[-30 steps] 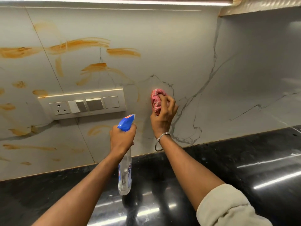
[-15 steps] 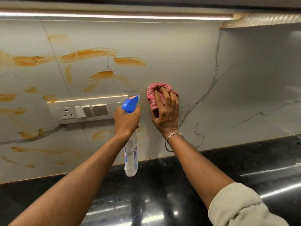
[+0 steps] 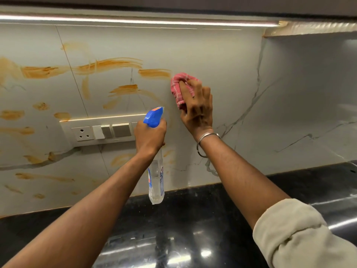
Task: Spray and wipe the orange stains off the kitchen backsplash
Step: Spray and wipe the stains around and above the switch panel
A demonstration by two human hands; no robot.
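Spotted a switch panel point(image 3: 104, 130) set into the backsplash point(image 3: 212, 55) at left, right end hidden behind the left hand point(image 3: 149, 137). Clenched that hand round the neck of a spray bottle point(image 3: 156, 178), blue trigger head point(image 3: 153, 117) up and aimed at the wall, clear body hanging down in front of the lower tiles. Pressed a bunched pink cloth point(image 3: 178, 88) to the wall with the right hand point(image 3: 197, 111), fingers curled over it, just right of the nearest of the orange stains point(image 3: 110, 64). Saw a metal bangle point(image 3: 204, 140) on that wrist and a rolled pale sleeve point(image 3: 301, 235) further down the arm. Found the stains smeared across the left half of the wall, above, beside and below the panel. Saw grey veining right of the cloth. Noted a glossy black surface point(image 3: 193, 219) beneath, throwing back light, and a light strip point(image 3: 135, 21) glowing under the cabinet overhead. Counted one bottle, one cloth, one panel with one socket, two hands.
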